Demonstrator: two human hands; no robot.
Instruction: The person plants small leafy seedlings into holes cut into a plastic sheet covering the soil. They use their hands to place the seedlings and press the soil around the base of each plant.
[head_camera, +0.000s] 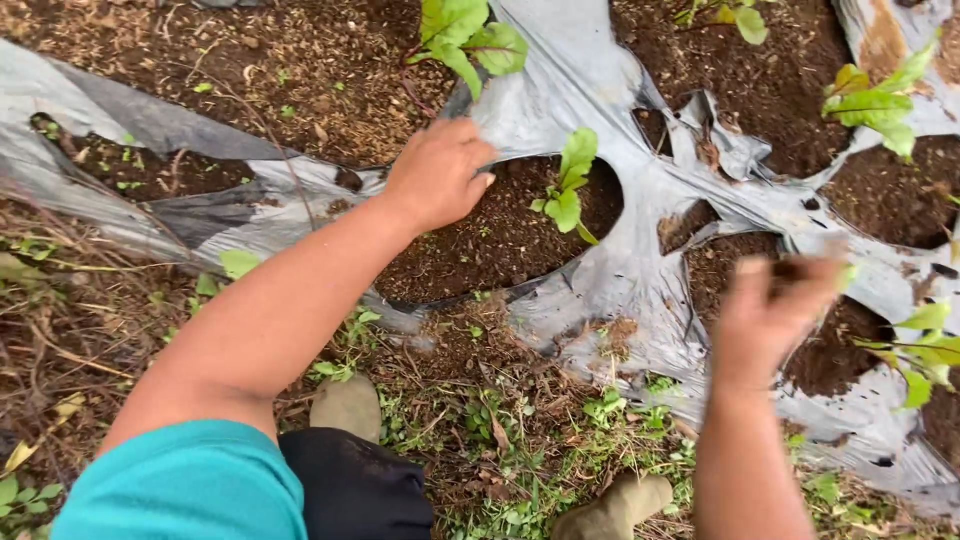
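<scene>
My left hand (438, 172) rests curled at the rim of a round hole in grey plastic mulch sheeting (590, 75), touching the dark soil (480, 250) inside. A small green seedling (568, 185) stands in that hole just right of the hand. My right hand (770, 315) is blurred, raised over the sheeting beside another soil hole (835, 355); its fingers look pinched on something dark, perhaps soil, with a bit of green at the tips.
More seedlings grow at the top centre (465, 40), the upper right (875, 100) and the right edge (925, 350). The sheeting is torn in places. Grass and dry stalks (500, 430) lie near my boots (610, 510).
</scene>
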